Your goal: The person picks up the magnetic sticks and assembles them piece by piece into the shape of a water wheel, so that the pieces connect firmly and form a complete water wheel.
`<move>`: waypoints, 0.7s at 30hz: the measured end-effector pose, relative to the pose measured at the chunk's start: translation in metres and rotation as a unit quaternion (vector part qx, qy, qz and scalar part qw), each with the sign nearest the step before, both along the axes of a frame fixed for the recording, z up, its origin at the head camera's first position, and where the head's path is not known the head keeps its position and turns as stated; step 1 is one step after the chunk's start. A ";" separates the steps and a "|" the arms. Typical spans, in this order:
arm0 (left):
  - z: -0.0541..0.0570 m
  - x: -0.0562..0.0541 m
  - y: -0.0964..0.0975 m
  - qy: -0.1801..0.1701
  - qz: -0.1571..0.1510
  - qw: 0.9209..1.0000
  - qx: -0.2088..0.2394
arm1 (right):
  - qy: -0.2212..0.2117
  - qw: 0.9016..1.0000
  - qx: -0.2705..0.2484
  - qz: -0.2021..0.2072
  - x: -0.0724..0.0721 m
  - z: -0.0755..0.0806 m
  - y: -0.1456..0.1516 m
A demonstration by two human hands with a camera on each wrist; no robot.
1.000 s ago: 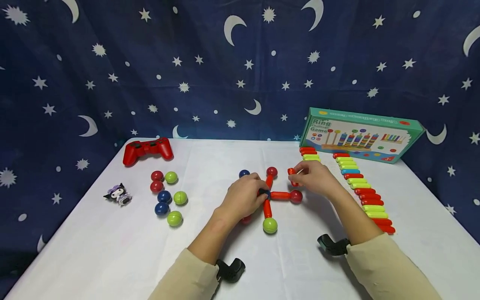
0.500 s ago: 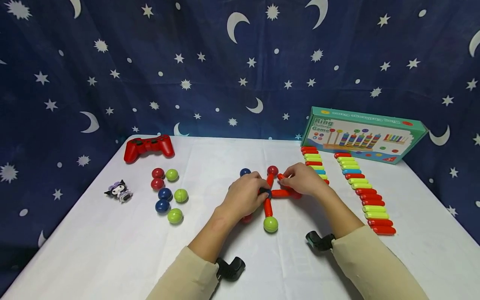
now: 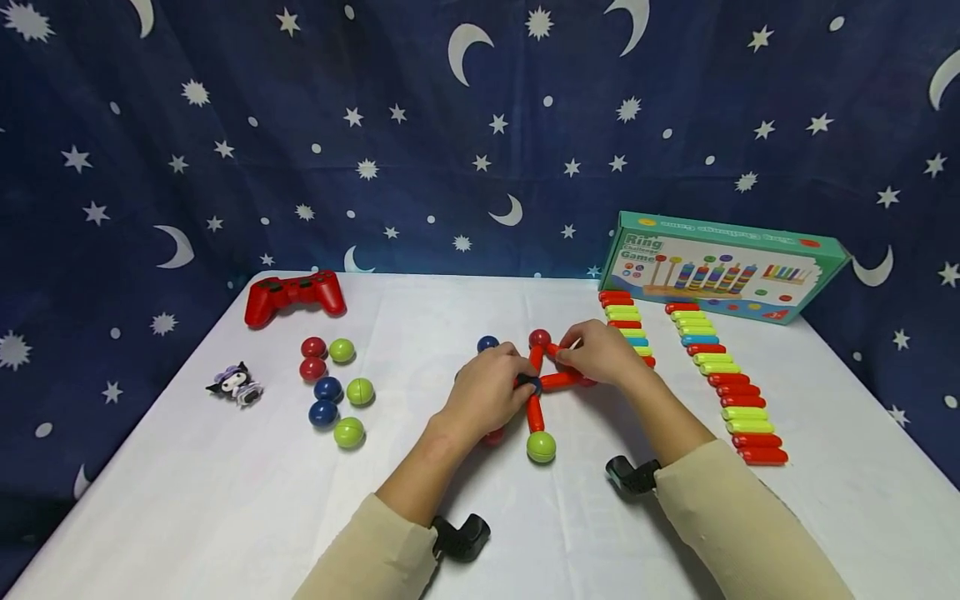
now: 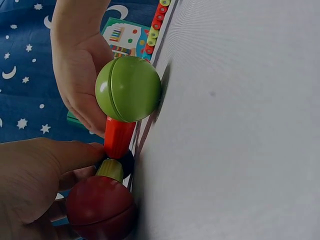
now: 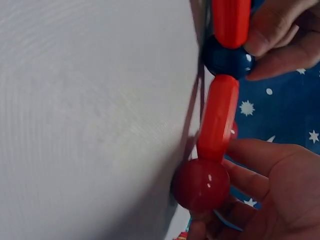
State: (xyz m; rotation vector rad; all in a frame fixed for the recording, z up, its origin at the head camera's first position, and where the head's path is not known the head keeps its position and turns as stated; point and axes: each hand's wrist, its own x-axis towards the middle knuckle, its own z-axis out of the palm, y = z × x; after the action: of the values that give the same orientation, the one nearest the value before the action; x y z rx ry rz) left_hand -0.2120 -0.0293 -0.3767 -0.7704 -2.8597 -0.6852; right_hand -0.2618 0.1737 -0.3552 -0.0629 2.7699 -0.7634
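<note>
A star-shaped build of balls and red sticks lies mid-table. My left hand [image 3: 487, 383] pinches its central blue ball [image 5: 227, 56]. My right hand [image 3: 600, 354] holds a red stick [image 3: 553, 351] between the back red ball [image 3: 539, 338] and the right red ball [image 5: 201, 185], its near end at the back ball; the far end is hidden by the fingers. Towards me, a red stick [image 3: 535, 414] ends in a green ball [image 3: 541, 447]. In the left wrist view a yellow stick [image 4: 110, 169] joins another red ball [image 4: 101, 207]. A blue ball [image 3: 487, 343] shows behind my left hand.
Loose red, blue and green balls [image 3: 348, 432] lie left of the build. Two rows of coloured sticks [image 3: 742, 402] run along the right, before a green game box [image 3: 723, 267]. A red game controller [image 3: 296, 298] and a small figurine [image 3: 236, 384] sit at the left.
My right hand has moved left with the red stick, from right of the build to the gap between its back and right red balls. My left hand stays on the central ball.
</note>
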 end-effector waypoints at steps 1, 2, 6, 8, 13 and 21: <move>0.000 0.000 0.000 -0.001 0.002 1.000 0.000 | 0.004 1.000 0.000 0.002 0.000 0.001 0.002; 0.000 0.001 -0.001 -0.001 0.002 1.000 0.001 | 0.012 1.000 0.004 0.005 0.000 0.003 0.005; 0.000 0.002 -0.001 -0.006 0.003 1.000 0.005 | 0.037 0.999 0.025 0.012 0.001 0.012 0.024; 0.000 0.002 0.000 -0.009 0.005 1.000 0.006 | 0.047 0.998 0.046 0.016 0.001 0.016 0.037; 0.002 0.002 0.002 0.009 -0.007 1.000 -0.015 | 0.042 0.993 0.108 0.015 0.004 0.018 0.065; 0.008 0.002 0.002 0.012 -0.032 0.998 -0.055 | 0.005 0.988 0.147 0.050 0.010 0.013 0.072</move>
State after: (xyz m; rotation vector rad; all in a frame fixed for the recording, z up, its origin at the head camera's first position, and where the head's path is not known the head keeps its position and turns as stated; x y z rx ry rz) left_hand -0.2102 -0.0275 -0.3690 -0.8815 -2.8830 -0.5250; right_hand -0.2516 0.2455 -0.3424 -0.1471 2.8309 -0.3240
